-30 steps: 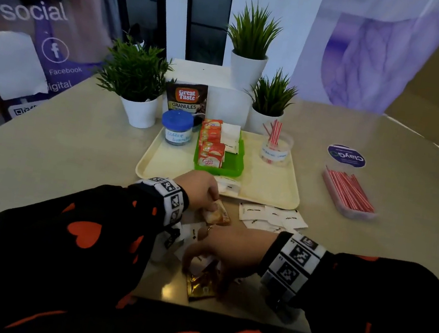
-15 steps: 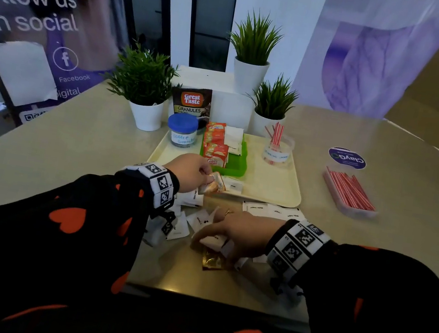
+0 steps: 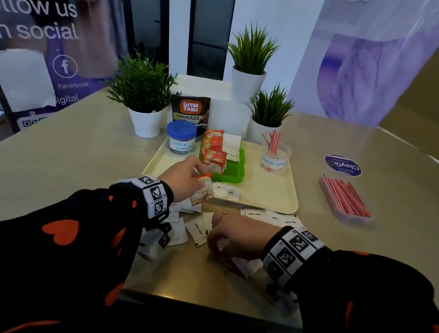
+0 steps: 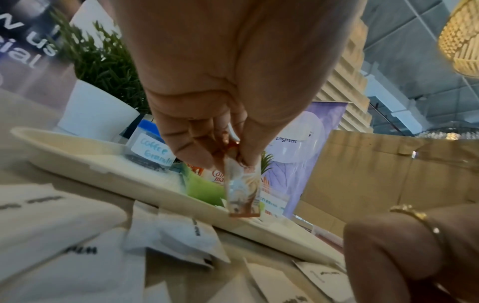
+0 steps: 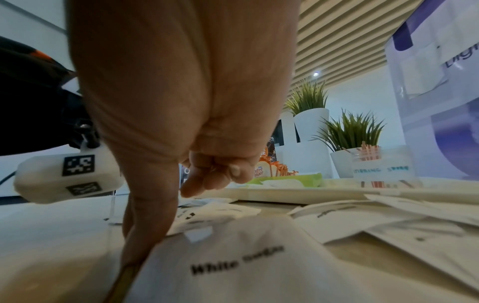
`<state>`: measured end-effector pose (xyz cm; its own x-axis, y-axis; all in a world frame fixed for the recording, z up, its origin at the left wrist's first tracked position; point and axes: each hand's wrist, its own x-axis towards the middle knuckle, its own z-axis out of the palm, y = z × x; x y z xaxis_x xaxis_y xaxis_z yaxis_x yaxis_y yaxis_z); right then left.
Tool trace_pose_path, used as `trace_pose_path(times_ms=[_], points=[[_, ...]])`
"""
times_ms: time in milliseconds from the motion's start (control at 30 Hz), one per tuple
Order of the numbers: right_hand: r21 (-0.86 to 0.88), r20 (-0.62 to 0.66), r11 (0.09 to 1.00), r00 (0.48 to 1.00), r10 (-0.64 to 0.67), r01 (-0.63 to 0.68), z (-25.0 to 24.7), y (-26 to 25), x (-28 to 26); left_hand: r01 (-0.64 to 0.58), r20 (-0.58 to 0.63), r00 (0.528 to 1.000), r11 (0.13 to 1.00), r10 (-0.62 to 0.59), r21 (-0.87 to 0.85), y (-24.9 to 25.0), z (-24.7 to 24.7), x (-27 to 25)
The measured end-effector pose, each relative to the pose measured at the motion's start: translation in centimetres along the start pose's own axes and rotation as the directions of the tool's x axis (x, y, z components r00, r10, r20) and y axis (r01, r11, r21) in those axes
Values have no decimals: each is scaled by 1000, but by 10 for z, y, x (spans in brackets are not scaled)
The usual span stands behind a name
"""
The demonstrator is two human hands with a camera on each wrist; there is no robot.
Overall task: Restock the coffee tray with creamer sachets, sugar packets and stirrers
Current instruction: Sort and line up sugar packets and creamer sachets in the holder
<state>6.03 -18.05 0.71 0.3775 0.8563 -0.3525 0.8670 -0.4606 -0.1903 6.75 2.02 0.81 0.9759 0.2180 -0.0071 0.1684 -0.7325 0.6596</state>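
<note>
Head view: your left hand [image 3: 182, 177] pinches one creamer sachet [image 3: 203, 191] by its top edge, hanging upright just above the tray's [image 3: 265, 199] near edge, close to the green holder [image 3: 229, 172] where other creamer sachets stand. Your right hand [image 3: 239, 235] rests on the loose sugar packets [image 3: 198, 232] at the counter's near edge, thumb tip pressed down beside a packet marked "White", the other fingers curled; whether it grips anything cannot be told. Stirrers [image 3: 347, 196] lie in a box toward the counter's right edge, well apart. Risk: a light two-finger pinch could let the sachet swing and topple the standing row, or drop short onto the packet already lying on the tray's near edge.
</note>
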Motion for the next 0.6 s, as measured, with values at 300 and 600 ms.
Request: trace_pose_path(times_ms=[300,600], points=[[165,105,982,992,73,-90,4,10,4,71,-15,997,991,-73,-109,-8,-3,5],[538,-317,843,928,197,5,-22,31,2,37,-38,998,964,-49,-262,-6,-5,3]])
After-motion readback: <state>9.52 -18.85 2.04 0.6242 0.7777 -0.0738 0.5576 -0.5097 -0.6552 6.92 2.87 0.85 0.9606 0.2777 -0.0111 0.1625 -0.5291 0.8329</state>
